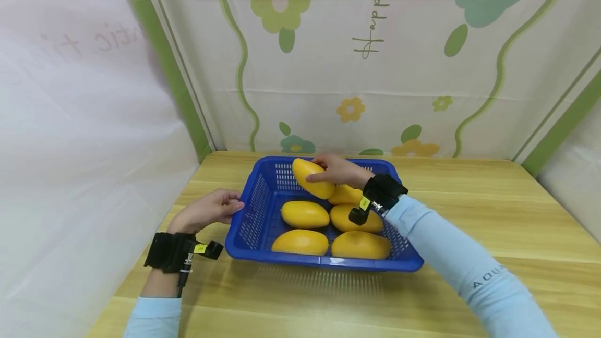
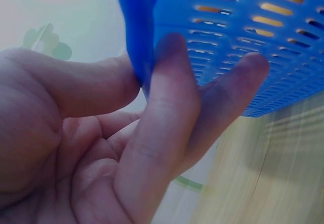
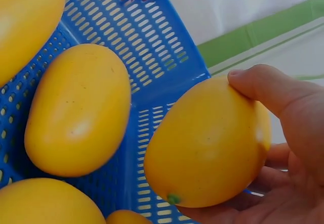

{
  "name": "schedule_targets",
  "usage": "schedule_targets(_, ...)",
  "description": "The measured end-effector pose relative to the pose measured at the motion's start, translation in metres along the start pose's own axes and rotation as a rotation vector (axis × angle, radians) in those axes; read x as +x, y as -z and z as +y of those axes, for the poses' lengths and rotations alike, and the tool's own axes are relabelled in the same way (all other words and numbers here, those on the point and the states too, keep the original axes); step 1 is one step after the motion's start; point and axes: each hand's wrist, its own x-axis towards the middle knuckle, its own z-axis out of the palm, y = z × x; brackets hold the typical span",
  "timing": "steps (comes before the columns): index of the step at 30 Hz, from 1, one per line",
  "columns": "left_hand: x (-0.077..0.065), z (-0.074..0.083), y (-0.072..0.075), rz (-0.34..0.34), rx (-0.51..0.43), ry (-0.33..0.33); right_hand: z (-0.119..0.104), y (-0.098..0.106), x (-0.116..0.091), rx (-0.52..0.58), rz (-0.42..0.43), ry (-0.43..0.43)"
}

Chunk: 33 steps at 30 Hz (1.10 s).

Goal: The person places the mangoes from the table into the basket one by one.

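A blue plastic basket with slotted walls stands on the table, several yellow mangoes lying in it. At its left rim, my left hand pinches the edge; the left wrist view shows the thumb on one side of the rim and fingers on the other. My right hand grips one mango near the basket's back wall, tilted and raised above the others. In the right wrist view, this held mango shows a small green stem spot, with the thumb on its upper side.
The wooden table reaches out on both sides of the basket. A white curtain with printed flowers hangs behind, and another white sheet stands along the left side.
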Motion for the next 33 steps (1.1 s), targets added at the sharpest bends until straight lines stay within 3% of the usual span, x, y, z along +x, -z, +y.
schedule_targets(16, 0.001, 0.000, 0.000, -0.003, 0.007, -0.003, 0.004, -0.014, 0.007, -0.036, 0.063, 0.008)
schedule_targets(33, 0.003, -0.003, 0.002, -0.003, 0.005, -0.005, 0.004, -0.026, 0.020, -0.134, -0.009, 0.047)
